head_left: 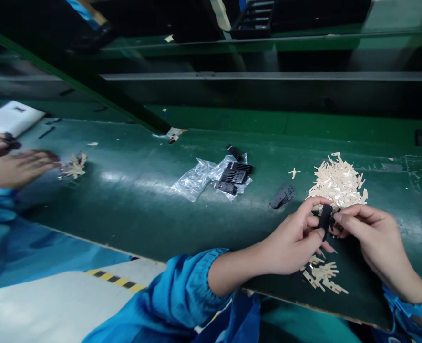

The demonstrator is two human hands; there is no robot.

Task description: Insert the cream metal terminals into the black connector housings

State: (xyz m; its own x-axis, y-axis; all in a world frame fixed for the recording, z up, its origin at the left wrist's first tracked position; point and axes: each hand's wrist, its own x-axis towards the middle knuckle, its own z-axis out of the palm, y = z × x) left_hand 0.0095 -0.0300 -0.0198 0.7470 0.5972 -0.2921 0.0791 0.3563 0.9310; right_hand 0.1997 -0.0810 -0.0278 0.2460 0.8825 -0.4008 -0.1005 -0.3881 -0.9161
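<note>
The small black part (325, 218) sits pinched between my two hands just in front of the big heap of cream plastic offcuts (339, 183), above the green worktop (132, 190). My left hand (296, 238) is closed around its lower end, thumb and forefinger clamped on it, while my right hand (368, 228) nips its upper edge with fingertips curled in; I judge that holding it from both sides keeps it steady and lets me work at its edge. A smaller scatter of cream scraps (323, 276) lies on the near side of the heap, under my hands, likely where bits drop. To the left of the heap lie a loose stack of black parts (283, 195), then a clear bag (200, 178) with more black combs (235, 174) on it. Far left of the heap, another person's hands (14, 164) work by their own scraps. I can read no writing or labels.
</note>
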